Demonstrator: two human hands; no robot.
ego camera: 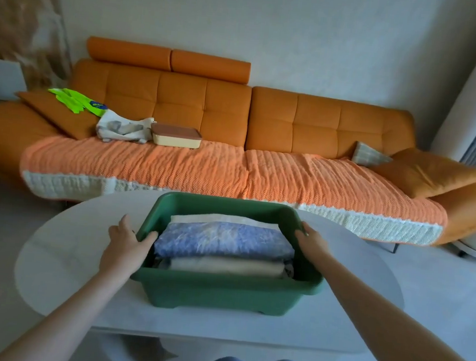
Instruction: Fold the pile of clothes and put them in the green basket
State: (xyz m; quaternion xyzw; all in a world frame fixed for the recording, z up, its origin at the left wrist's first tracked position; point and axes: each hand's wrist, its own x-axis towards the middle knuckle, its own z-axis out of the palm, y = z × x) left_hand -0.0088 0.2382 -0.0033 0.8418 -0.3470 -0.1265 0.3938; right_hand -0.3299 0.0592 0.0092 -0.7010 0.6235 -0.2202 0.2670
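The green basket [222,285] sits on the bench [65,266], with folded clothes [223,241] stacked inside. The left grip [126,245] clasps its rim at nine o'clock, thumb hooked inside. The right grip [312,240] curls over the rim at three o'clock.

I can read no word or number anywhere before me. The one thing like a sign is a round blue badge [99,106] on the neon-green garment [74,99] lying on the left cushion [54,116] of the orange sofa [294,119]. Its yellow-green marks are too small and blurred to make out.
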